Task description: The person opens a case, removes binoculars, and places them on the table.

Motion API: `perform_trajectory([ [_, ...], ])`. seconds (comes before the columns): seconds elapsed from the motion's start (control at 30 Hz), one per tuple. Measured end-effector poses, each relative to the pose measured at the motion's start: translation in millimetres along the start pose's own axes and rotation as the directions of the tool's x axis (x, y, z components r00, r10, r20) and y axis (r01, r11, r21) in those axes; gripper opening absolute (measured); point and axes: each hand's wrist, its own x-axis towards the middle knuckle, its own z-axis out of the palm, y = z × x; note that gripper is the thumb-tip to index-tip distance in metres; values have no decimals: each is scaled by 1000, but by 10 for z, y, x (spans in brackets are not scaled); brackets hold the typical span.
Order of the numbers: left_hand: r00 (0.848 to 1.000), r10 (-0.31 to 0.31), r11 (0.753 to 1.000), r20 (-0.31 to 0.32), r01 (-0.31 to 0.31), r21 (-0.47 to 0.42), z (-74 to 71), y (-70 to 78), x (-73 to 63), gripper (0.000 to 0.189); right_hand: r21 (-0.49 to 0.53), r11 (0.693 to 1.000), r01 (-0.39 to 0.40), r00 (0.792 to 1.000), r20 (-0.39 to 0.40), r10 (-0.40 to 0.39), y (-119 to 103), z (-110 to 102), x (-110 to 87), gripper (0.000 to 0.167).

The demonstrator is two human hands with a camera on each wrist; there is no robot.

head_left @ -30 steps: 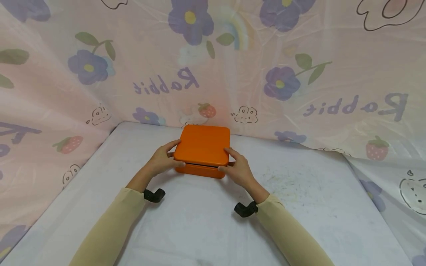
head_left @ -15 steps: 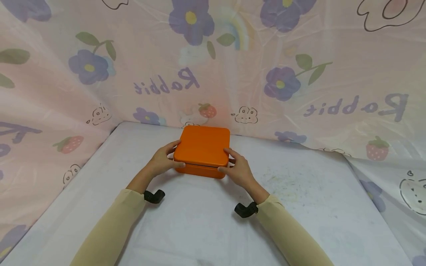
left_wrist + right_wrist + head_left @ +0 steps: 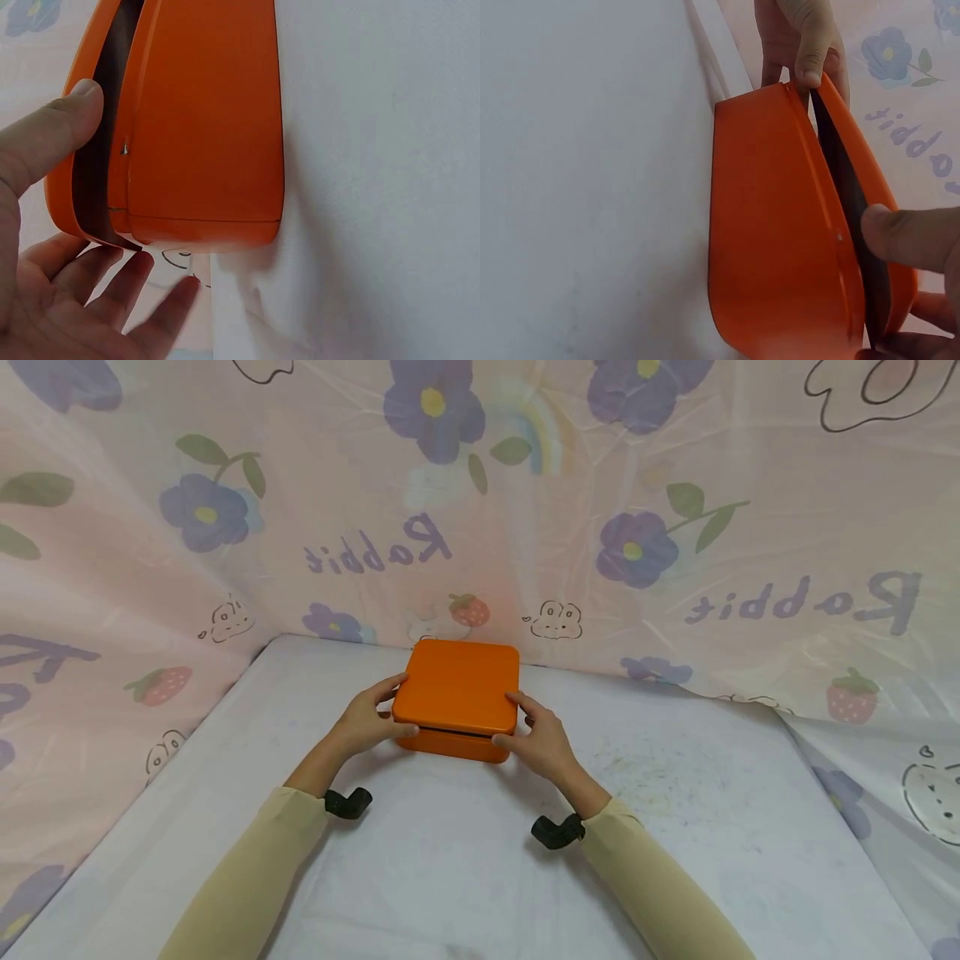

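Observation:
An orange metal box (image 3: 453, 744) stands on the white surface, its matching square lid (image 3: 459, 685) sitting raised, with a dark gap along the front. My left hand (image 3: 365, 720) grips the lid's left front corner, and my right hand (image 3: 545, 743) grips the right front corner. In the left wrist view the thumb (image 3: 86, 101) presses the lid's front rim while the fingers (image 3: 135, 281) reach round its side. The right wrist view shows the right thumb (image 3: 881, 229) on the lid's rim (image 3: 866, 161), with the dark inside of the lid visible. The box's contents are hidden.
A white cloth-covered table (image 3: 442, 860) carries the box near its back edge. Behind and to the left hangs a pink printed curtain (image 3: 525, 527), close to the box's rear. Dark curved pieces (image 3: 348, 802) sit at both wrists.
The gap under the lid narrowed half a second ago and is now wider again, the lid having risen slightly. Both hands stay at the same corners.

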Motion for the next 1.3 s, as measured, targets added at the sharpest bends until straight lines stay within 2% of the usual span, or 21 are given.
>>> perform_trajectory([
  [0.33,998,55,998,5,-55,-16,8,64,-34,93,-56,998,19,1000,0,-19,1,-64,23,74],
  [0.83,994,110,993,-19,-111,-39,5,98,-41,87,-19,998,56,998,-1,-56,-13,-176,23,73],
  [1.03,989,141,989,-37,-143,-29,23,89,-16,78,-24,997,70,998,-5,-70,-8,-230,19,74],
  [1.3,985,162,986,-52,-164,-31,60,120,-16,78,-17,996,84,996,-21,-84,-6,-295,-4,73],
])
